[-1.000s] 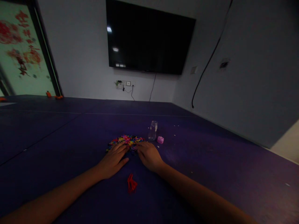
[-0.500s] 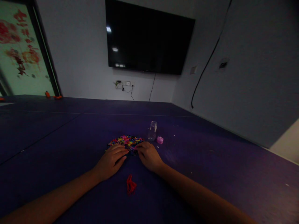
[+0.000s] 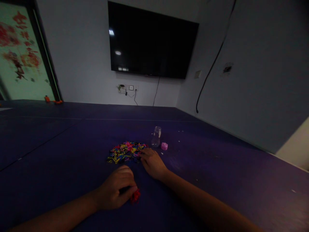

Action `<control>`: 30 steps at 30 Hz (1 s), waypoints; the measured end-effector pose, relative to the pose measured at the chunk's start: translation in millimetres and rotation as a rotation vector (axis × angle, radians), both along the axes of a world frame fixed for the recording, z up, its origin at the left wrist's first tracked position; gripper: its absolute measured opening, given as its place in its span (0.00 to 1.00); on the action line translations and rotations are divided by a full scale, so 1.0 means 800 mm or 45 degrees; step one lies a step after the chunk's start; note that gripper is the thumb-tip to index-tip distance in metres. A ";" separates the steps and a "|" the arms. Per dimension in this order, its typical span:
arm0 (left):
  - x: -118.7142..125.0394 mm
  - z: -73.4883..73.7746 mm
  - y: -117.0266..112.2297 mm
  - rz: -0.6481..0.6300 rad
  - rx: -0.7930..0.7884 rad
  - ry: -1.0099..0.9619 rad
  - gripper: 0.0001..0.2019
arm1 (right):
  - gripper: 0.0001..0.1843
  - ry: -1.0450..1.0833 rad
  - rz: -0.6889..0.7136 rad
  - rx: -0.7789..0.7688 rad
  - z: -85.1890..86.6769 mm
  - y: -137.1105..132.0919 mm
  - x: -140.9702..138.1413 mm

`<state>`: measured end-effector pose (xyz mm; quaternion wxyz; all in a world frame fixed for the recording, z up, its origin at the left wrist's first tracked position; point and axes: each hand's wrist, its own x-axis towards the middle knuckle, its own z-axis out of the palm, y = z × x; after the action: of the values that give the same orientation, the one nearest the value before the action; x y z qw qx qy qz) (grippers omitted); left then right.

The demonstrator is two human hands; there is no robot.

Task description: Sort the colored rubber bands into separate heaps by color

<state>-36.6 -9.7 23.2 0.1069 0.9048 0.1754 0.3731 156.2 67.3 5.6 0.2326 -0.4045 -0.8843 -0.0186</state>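
Note:
A heap of small multicoloured rubber bands (image 3: pixel 125 151) lies on the dark purple table (image 3: pixel 217 167). My right hand (image 3: pixel 152 162) rests at the heap's right edge, fingers curled onto the bands. My left hand (image 3: pixel 117 190) sits nearer me with its fingers pinched at a small red clump of bands (image 3: pixel 135 195). A small clear bottle (image 3: pixel 156 136) stands upright beyond the heap, with a pink cap (image 3: pixel 164 146) lying beside it on the right.
A large dark screen (image 3: pixel 152 42) hangs on the far wall above power sockets (image 3: pixel 126 87). A black cable (image 3: pixel 212 64) runs down the right wall. A door with red decorations (image 3: pixel 16 58) is at the far left.
My left hand has drawn back from the heap toward me and now pinches at the red clump. My right hand stays at the heap's right edge.

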 end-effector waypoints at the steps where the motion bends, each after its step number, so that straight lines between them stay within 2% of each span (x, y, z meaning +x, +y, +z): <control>1: -0.001 0.000 0.000 -0.007 0.002 0.002 0.10 | 0.17 -0.003 0.005 -0.001 0.000 0.000 0.000; 5: -0.003 0.000 0.003 0.068 0.039 -0.044 0.09 | 0.18 -0.023 0.021 -0.011 0.002 0.000 0.000; 11: -0.009 -0.005 0.020 0.372 0.110 -0.069 0.09 | 0.22 -0.028 0.010 -0.022 0.000 0.002 -0.001; 17: -0.018 -0.022 0.044 0.595 0.088 0.201 0.12 | 0.20 0.039 0.012 0.012 -0.002 0.005 0.000; 22: -0.017 -0.029 0.047 0.595 0.028 0.432 0.17 | 0.15 0.034 0.060 0.016 -0.001 0.003 0.000; 30: -0.015 -0.028 0.045 0.673 -0.033 0.511 0.19 | 0.14 -0.009 0.113 0.016 0.001 0.003 -0.002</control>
<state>-48.9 26.6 0.8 -0.0190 0.8820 0.4263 0.1999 154.7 69.4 6.0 0.2327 -0.3633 -0.9020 -0.0154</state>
